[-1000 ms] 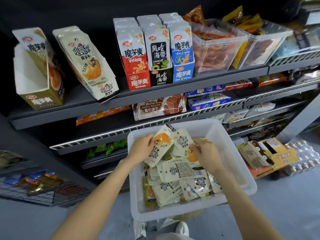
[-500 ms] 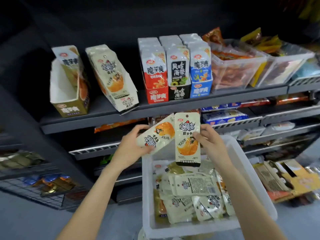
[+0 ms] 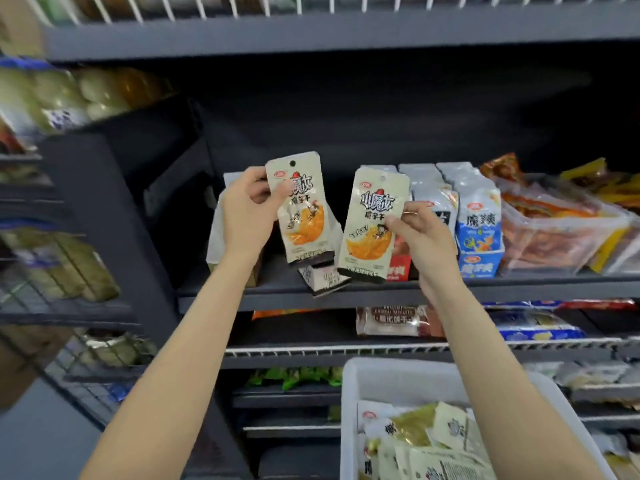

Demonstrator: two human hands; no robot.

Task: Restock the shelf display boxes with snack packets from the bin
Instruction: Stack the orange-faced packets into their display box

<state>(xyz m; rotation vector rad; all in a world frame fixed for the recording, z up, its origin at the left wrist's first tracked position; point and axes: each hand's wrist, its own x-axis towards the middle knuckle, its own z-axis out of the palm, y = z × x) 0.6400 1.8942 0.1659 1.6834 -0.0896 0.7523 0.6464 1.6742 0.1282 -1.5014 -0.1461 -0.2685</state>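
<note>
at frame centre we hold one packet [image 3: 304, 212] in our left hand [image 3: 246, 216] grip and another packet [image 3: 371, 226] in our right hand [image 3: 424, 237], upright to slot into the display box [image 3: 325, 277].

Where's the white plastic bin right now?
In the head view, the white plastic bin sits at the bottom right, below the wire-edged shelf and under the right forearm, with packets inside.

Display box [image 3: 323, 277] mostly hidden behind the two held packets, only its bottom corner shows; second box [image 3: 216, 230] blocked by left hand [image 3: 247, 211]. White bin [image 3: 363, 379] cut off by bottom edge, contents partly covered by right forearm. Left-side shelving [image 3: 52, 265] motion-blurred, goods unreadable
</note>
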